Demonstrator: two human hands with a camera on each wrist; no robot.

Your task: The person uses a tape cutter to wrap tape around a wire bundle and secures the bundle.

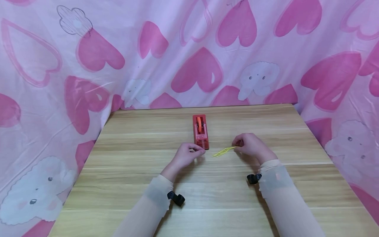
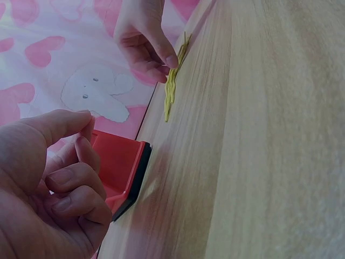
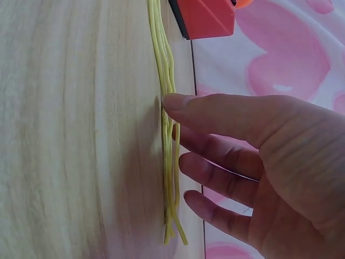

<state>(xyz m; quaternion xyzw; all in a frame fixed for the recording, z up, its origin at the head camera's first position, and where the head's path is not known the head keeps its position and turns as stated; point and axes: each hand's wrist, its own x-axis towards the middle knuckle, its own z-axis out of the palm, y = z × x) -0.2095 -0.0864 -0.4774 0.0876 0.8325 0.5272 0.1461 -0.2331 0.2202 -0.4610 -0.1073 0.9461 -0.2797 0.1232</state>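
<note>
A red tape dispenser (image 1: 201, 131) with an orange roll stands on the wooden table, its front end towards me. Right at that front end is my left hand (image 1: 186, 154), thumb and index fingertips together and the other fingers curled. In the left wrist view the red dispenser (image 2: 116, 167) is partly hidden behind this hand (image 2: 54, 183); I cannot make out anything between its fingertips. My right hand (image 1: 251, 144) pinches a bundle of thin yellow strands (image 1: 223, 151) between thumb and index finger. The strands (image 3: 167, 70) stick out on both sides of the thumb in the right wrist view.
The wood-grain table (image 1: 213, 204) spreads around both hands. A pink curtain (image 1: 165, 72) with hearts hangs behind it and along its sides. Each wrist wears a small black camera, such as the one (image 1: 176, 198) on the left.
</note>
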